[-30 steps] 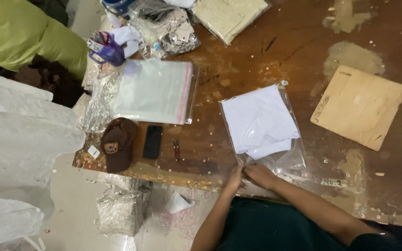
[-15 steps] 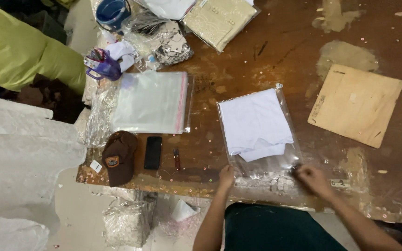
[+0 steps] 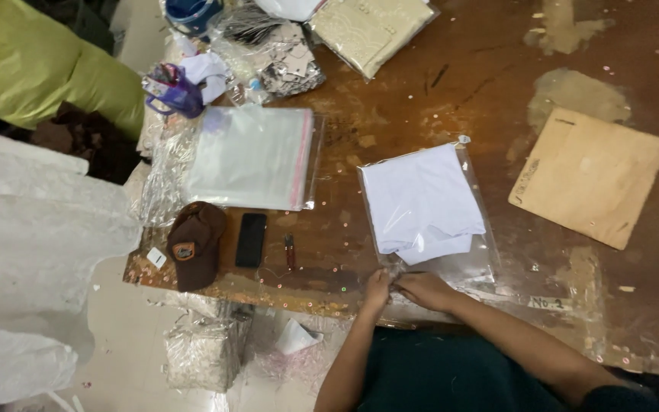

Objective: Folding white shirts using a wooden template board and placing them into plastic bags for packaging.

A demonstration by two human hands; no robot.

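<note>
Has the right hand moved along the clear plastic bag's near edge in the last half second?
Yes. The right hand slid left along the clear plastic bag, meeting the left hand.

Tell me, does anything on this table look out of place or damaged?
The table top is worn, with pale patches and small bits scattered over it. In the clear bag, the white cloth lies slightly askew. Both hands, left and right, pinch the bag's near edge.

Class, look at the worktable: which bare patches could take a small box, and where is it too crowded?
Bare wood lies between the clear bag with white cloth and the cardboard sheet, and along the top between the beige packet and the right edge. It is crowded at the top left, around the bag stack, cap and phone. Both hands pinch the bag's near edge.
</note>
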